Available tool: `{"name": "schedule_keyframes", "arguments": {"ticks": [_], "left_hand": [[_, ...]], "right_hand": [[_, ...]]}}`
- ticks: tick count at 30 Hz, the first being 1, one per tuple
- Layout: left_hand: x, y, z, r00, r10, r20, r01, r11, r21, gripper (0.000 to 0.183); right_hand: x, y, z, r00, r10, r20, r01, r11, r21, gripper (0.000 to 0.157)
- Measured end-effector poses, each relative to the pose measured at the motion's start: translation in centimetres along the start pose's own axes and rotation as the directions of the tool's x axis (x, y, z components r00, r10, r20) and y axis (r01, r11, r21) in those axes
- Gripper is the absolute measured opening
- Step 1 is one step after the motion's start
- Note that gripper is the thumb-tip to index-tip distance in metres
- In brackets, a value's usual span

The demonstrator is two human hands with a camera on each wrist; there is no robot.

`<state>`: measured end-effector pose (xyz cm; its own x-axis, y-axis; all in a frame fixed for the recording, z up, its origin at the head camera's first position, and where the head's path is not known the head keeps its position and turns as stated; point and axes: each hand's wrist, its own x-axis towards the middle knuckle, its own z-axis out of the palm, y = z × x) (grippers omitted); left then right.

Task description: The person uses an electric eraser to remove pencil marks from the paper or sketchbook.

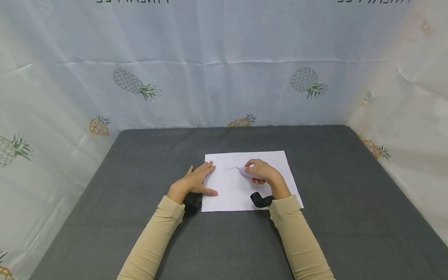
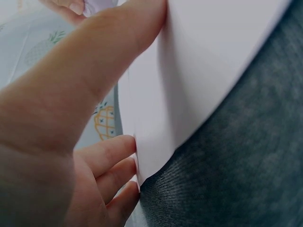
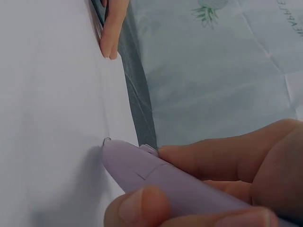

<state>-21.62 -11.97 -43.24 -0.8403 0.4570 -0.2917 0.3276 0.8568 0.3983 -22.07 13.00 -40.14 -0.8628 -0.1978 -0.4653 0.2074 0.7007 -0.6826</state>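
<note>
Pen-shaped tool (image 3: 161,177), smooth lilac, in right-hand fingers (image 3: 213,153), over flat white paper (image 1: 227,198)

Pale hanging cloth (image 1: 210,93) (pineapple-patterned, creased) around a dark grey tabletop (image 1: 87,233)

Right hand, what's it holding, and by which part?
The right hand holds a purple tool by its body, just behind the tapered tip.

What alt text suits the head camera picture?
A person's right grip holds a lavender pen-like tool over white paper on a gray table, while the left grip rests spread on the paper's left edge. Pineapple-print cloth hangs behind.
</note>
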Motion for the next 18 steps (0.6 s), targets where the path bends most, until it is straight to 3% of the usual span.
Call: {"name": "schedule_keyframes", "arguments": {"ticks": [18], "left_hand": [[-0.07,0.07,0.01,1.000,-0.004,-0.006,0.004,1.000,-0.003,0.099]], "right_hand": [[0.23,-0.19,0.54,0.998,-0.013,-0.063,0.011,1.000,-0.020,0.033]]}}
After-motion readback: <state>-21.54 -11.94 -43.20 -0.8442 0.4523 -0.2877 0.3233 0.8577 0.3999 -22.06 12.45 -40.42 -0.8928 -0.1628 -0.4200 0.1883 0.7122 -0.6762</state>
